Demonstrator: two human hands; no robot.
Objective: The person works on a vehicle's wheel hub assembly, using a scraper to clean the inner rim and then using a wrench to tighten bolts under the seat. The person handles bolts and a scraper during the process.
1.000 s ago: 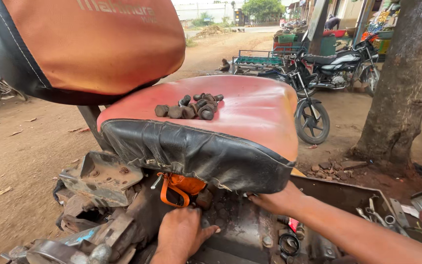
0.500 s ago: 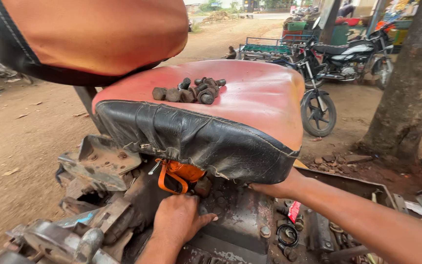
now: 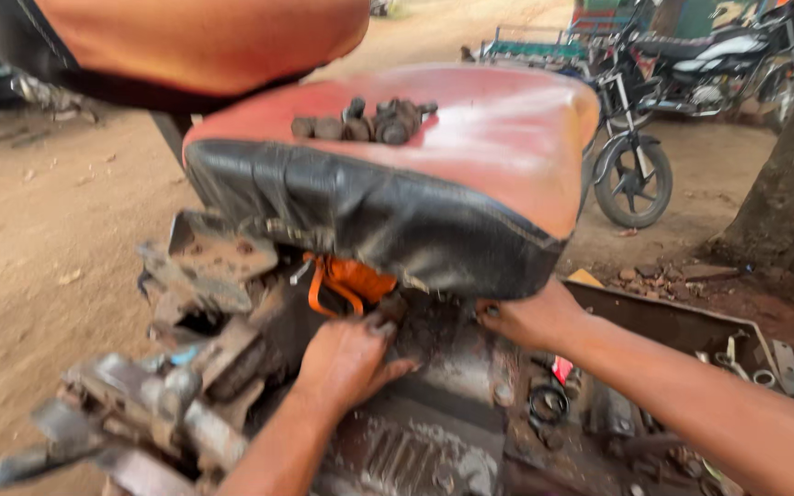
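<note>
The seat (image 3: 397,193) hides the right hand's (image 3: 530,317) fingertips; motion blur smears the bolts (image 3: 365,121) lying on it.

bolts (image 3: 365,121) on seat (image 3: 470,156), hands (image 3: 346,363) beneath

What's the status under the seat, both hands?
Left hand flat on greasy housing. Right hand reaching beneath seat, fingertips hidden. Orange part close by; bolts loose on seat.

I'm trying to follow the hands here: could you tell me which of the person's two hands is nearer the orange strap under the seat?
The left hand, resting on the greasy machinery just below the orange strap. The right hand is farther off, under the black seat edge.
</note>
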